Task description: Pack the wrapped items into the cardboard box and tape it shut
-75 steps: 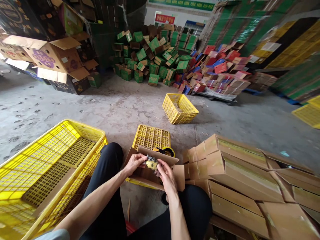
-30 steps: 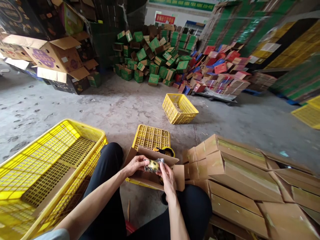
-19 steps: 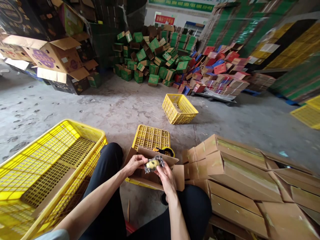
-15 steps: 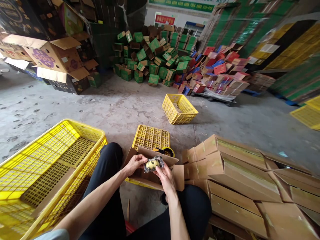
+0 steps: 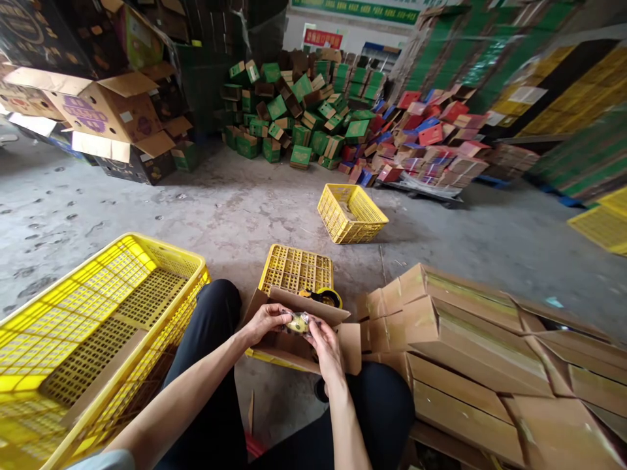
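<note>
Centrally, both hands meet over an open cardboard box [image 5: 351, 347], fingers drawn in close on a small packet [image 5: 296, 324], yellow with dark spots, in clear shiny wrapping. Left hand [image 5: 264, 324] pinches its left end between thumb and fingers; right hand [image 5: 325, 344] has the right end, thumb on top, some fingers hidden beneath. Packet is held up above the box opening, lying roughly level between the two hands. Contents of the box mostly hidden by hands and shadow.

Box sits on a yellow crate [image 5: 296, 266] with a gridded top, between the person's dark-trousered knees. A black-and-yellow round tool [image 5: 331, 297] lies on that crate, just beyond the box's far flap. At the left knee, a large yellow basket [image 5: 169, 247]; by the right, stacked brown cartons [image 5: 482, 346]. Farther out on the concrete floor [image 5: 235, 209], another yellow basket, smaller in view [image 5: 350, 230]. Behind, heaped green boxes [image 5: 301, 124] beside red and blue ones [image 5: 431, 134].
</note>
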`<state>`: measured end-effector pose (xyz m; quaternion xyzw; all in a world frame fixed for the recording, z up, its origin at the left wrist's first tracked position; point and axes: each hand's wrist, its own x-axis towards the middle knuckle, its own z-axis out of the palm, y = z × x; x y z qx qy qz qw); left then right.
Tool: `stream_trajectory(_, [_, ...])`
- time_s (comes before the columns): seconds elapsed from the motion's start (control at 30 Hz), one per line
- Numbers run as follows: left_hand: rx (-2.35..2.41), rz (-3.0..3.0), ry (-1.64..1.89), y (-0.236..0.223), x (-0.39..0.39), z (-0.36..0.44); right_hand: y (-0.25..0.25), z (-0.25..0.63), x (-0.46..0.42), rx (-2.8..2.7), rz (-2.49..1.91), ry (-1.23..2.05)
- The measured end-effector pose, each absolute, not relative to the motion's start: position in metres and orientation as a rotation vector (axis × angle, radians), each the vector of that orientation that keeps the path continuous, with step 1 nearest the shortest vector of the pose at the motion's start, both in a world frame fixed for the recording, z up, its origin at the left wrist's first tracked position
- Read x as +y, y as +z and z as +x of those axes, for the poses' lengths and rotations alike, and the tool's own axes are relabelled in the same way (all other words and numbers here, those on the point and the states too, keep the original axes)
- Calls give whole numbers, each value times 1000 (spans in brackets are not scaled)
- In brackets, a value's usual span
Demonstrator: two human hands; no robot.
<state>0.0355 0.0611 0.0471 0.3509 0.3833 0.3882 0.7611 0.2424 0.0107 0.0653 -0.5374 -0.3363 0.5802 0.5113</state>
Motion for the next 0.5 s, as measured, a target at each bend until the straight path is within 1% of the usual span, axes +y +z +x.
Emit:
stream_trajectory(0.27, [891, 758, 890, 43, 63, 38, 59, 246, 14, -667, -1390, 1304])
stream_trajectory(0.5, [824, 757, 718, 46, 61, 35, 59, 248, 15, -691, -1324, 1310])
